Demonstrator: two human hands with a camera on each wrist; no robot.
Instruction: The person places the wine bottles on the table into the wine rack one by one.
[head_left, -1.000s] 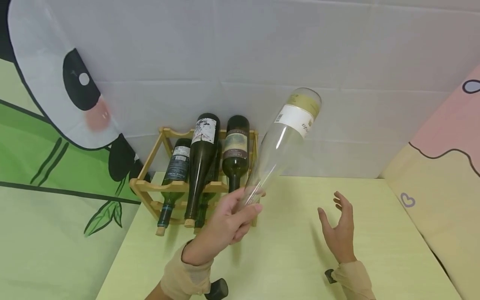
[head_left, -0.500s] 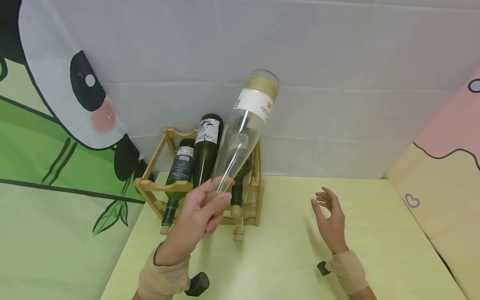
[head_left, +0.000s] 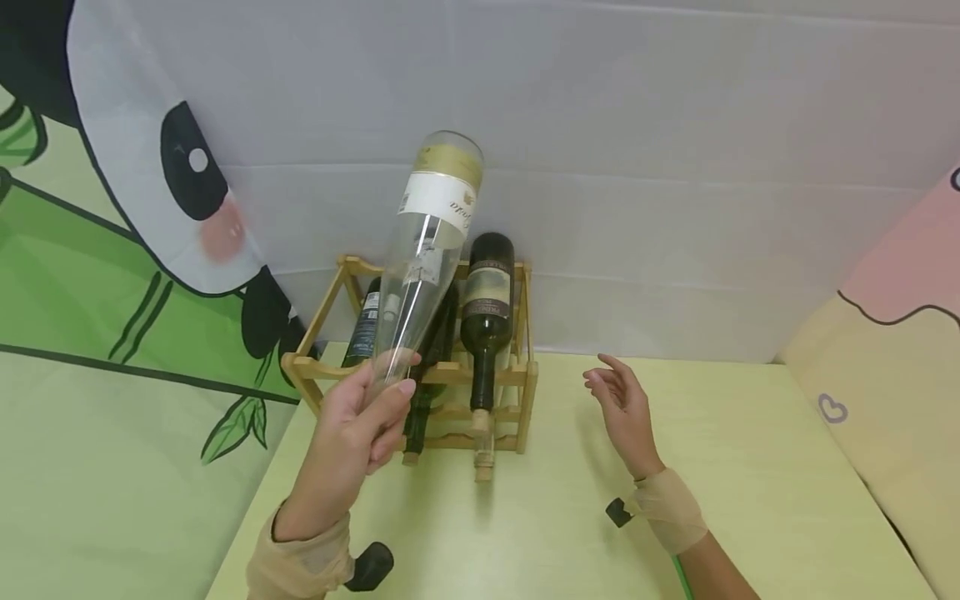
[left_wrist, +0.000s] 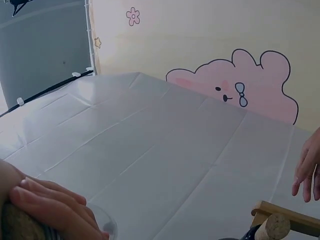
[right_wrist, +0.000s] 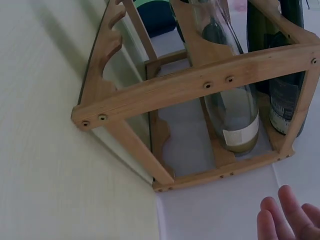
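Observation:
My left hand [head_left: 352, 425] grips a clear glass bottle [head_left: 442, 196] by its neck. Its base, with a white and gold label, points up and away, above the left and middle of a wooden wine rack [head_left: 528, 375]. In the left wrist view, the fingers [left_wrist: 55, 205] curl round the neck beside a cork [left_wrist: 20, 222]. To the right of the rack, my right hand [head_left: 626, 412] is raised with loosely bent fingers and holds nothing. A dark bottle with a brown label [head_left: 487, 292] lies in the rack's top right place, neck toward me.
Behind the held bottle, a blue-labelled bottle [head_left: 363, 329] and a green neck [head_left: 415, 425] partly show. The right wrist view shows a clear bottle [right_wrist: 232, 110] low in the rack. A pale table [head_left: 712, 467] extends rightward; a grey-white cloth wall [head_left: 637, 167] stands close behind.
My left hand has carried the clear bottle leftward, from the rack's right side to above its left and middle. My right hand has moved left toward the rack.

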